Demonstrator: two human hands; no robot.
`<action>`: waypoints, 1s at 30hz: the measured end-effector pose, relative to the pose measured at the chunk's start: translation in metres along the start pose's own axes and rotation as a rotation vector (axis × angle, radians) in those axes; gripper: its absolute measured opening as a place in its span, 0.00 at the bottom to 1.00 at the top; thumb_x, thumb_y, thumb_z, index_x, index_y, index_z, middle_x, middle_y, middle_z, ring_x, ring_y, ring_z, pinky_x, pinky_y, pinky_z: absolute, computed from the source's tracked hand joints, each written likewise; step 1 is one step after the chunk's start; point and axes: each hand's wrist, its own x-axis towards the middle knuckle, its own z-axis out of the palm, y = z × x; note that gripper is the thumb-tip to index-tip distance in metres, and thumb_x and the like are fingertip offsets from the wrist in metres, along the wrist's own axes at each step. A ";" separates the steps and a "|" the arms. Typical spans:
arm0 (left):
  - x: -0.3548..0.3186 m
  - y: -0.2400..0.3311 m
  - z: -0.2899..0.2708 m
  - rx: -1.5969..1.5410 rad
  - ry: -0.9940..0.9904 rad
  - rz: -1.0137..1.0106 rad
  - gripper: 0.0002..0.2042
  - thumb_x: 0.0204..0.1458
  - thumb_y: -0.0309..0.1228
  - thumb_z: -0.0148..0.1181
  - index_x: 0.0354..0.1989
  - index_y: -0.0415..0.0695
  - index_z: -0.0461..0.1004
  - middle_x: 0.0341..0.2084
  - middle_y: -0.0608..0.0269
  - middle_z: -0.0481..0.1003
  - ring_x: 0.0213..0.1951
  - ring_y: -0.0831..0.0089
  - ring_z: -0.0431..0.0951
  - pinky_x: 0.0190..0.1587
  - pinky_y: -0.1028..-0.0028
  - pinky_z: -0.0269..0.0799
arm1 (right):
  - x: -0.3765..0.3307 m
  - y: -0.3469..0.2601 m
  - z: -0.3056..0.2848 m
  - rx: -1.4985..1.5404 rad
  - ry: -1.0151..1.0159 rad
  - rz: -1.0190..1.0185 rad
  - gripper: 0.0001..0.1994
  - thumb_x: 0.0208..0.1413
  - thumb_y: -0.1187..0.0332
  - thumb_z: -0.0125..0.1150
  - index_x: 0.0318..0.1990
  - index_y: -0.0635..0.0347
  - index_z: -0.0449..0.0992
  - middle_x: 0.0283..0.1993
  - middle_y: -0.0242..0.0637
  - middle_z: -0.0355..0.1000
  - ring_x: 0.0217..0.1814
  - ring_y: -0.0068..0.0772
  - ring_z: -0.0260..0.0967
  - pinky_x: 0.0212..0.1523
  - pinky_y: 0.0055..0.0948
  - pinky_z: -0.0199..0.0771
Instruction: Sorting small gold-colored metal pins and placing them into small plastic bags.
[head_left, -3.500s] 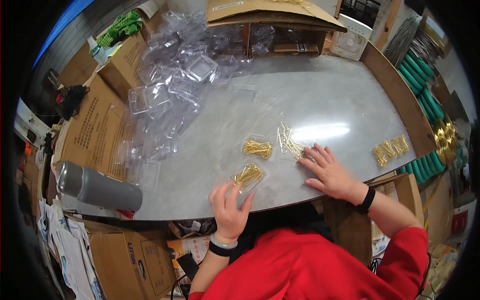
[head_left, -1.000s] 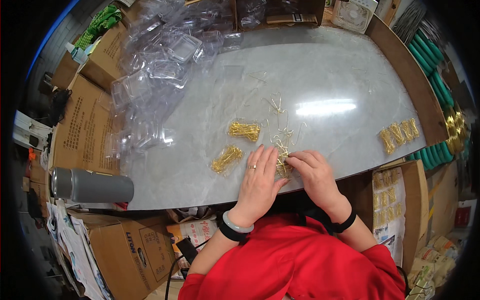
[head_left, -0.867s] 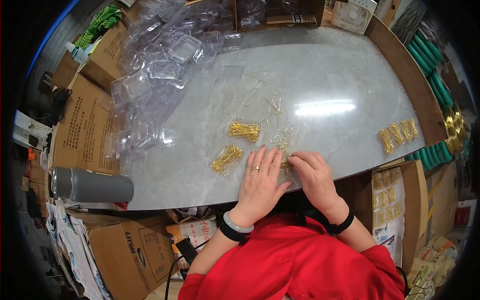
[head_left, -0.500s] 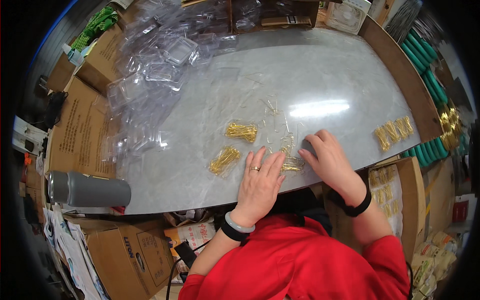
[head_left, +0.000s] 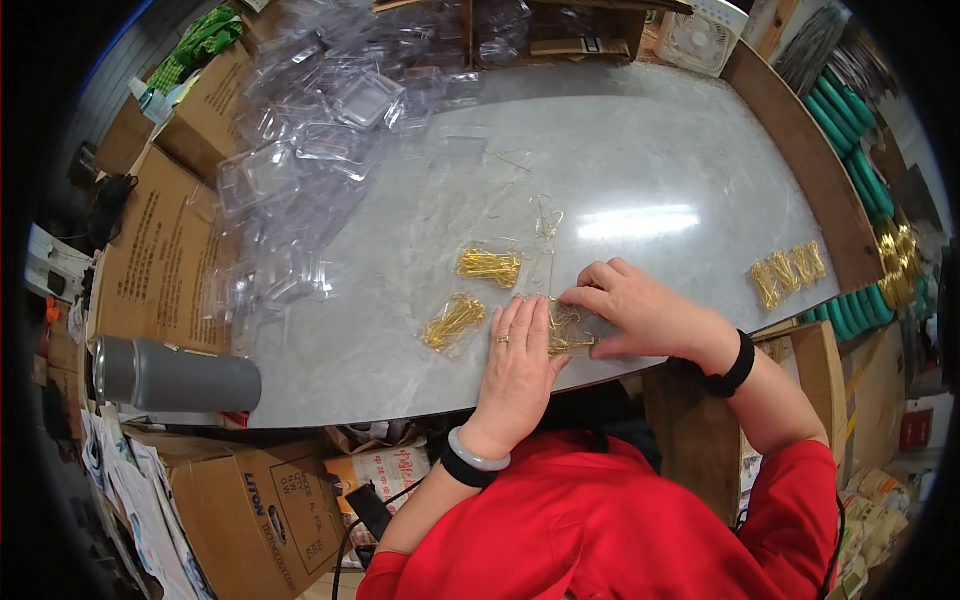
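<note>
My left hand (head_left: 518,350) lies flat on the grey table, its fingers stretched out along the left side of a small pile of gold wire hooks (head_left: 568,335). At the pile's right side is my right hand (head_left: 645,310), thumb and fingers spread apart, their tips touching the hooks' edge. Part of that pile is hidden by both hands. Two bundles stand left of it: an upper gold hook bundle (head_left: 488,266) and a lower gold hook bundle (head_left: 454,322), which seems to sit in clear plastic. Loose wire hooks (head_left: 545,225) lie scattered beyond my fingers.
Clear plastic clamshell packs (head_left: 310,130) are heaped at the back left. Several gold hook bundles (head_left: 788,272) line the right edge, by a brown board (head_left: 800,160). A grey bottle (head_left: 180,378) lies at the left, and a white fan (head_left: 698,38) stands behind.
My right hand has shifted left and slightly down against the pile, its forearm now more level. Some loose hooks near the pile have been drawn in. My left hand has barely moved.
</note>
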 end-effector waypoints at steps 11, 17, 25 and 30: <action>0.002 0.003 -0.006 0.032 -0.115 0.054 0.32 0.56 0.28 0.64 0.69 0.33 0.60 0.65 0.45 0.65 0.70 0.45 0.60 0.73 0.47 0.50 | -0.040 -0.025 0.061 0.044 0.394 0.141 0.31 0.58 0.67 0.66 0.67 0.67 0.64 0.68 0.50 0.64 0.70 0.55 0.62 0.71 0.48 0.61; 0.003 0.001 -0.002 -0.018 -0.122 0.085 0.33 0.57 0.26 0.63 0.70 0.35 0.59 0.66 0.44 0.64 0.69 0.46 0.62 0.73 0.49 0.52 | -0.028 -0.036 0.069 0.005 0.456 0.139 0.30 0.56 0.69 0.66 0.66 0.68 0.65 0.69 0.50 0.64 0.73 0.54 0.60 0.74 0.51 0.59; -0.001 0.002 -0.004 -0.124 -0.003 -0.033 0.34 0.54 0.20 0.64 0.70 0.34 0.58 0.68 0.43 0.59 0.69 0.43 0.60 0.71 0.50 0.56 | -0.024 -0.015 0.072 0.116 0.444 -0.059 0.25 0.54 0.77 0.64 0.61 0.65 0.69 0.61 0.49 0.70 0.66 0.55 0.66 0.68 0.46 0.67; 0.000 0.002 -0.005 0.012 -0.038 -0.017 0.34 0.53 0.21 0.66 0.70 0.33 0.59 0.65 0.42 0.60 0.70 0.41 0.57 0.71 0.50 0.55 | -0.033 -0.031 0.059 0.108 0.583 0.096 0.25 0.50 0.81 0.61 0.59 0.64 0.72 0.59 0.47 0.71 0.63 0.53 0.68 0.65 0.46 0.70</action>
